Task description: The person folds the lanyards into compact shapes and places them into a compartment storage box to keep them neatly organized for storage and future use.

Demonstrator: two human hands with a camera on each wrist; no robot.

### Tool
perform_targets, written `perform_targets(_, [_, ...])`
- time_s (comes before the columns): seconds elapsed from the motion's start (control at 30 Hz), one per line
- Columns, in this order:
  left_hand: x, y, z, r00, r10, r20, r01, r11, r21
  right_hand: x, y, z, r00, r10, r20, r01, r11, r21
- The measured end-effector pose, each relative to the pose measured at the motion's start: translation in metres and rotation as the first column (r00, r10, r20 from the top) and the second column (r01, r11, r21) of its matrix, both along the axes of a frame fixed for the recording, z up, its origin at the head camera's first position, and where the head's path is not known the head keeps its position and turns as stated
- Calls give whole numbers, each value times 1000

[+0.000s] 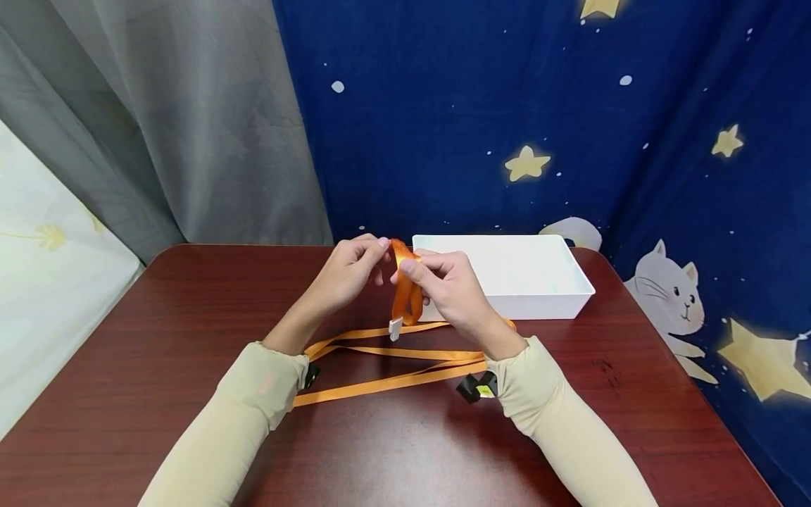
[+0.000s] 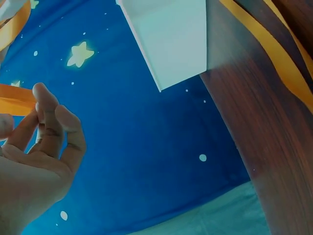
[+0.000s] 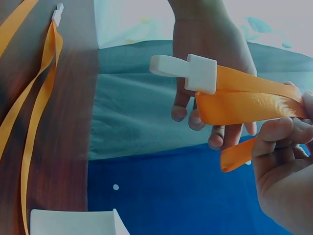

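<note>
An orange lanyard is gathered into loops above the table, its white plastic clip hanging at the bottom. My right hand grips the folded strap between thumb and fingers. With its thumb and forefinger, my left hand pinches the strap at the top of the loop; its other fingers are loosely bent. The right wrist view shows the white clip sticking out from the folded orange layers, with the left hand behind them.
More orange straps lie stretched across the dark red table beneath the hands. One has a white clip at its end. A white open box stands at the back right, close behind the right hand.
</note>
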State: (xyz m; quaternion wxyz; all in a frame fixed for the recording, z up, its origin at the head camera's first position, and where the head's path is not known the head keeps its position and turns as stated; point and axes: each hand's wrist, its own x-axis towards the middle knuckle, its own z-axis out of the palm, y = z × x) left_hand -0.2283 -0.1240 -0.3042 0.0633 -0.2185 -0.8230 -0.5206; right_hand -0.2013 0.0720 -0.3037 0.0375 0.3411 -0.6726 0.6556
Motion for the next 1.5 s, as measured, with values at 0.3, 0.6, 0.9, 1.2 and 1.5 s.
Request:
perform_targets(0.3, [6,4,-6,1000,21,-1,-21,999,-31,-3,3,4,1000,-3,-7,3,1000,-24])
perform_targets(0.6, [11,10,-14,999,-32,39,31,999,29,-5,7,7,1000,-16,-1,16,999,-45])
perform_targets(0.9, [14,13,-20,995,-70,70,65,995,73,-8,10,9,999,-53,0,53,998,-39])
perform_targets(1.2, [16,14,-28,991,-109,77,101,990,99,-10,13,11,995,-96,11,97,995,-40])
perform_targets(1.5, [19,19,-37,975,-194,111,176,973,151,-11,17,13,993,-109,39,112,991,-74])
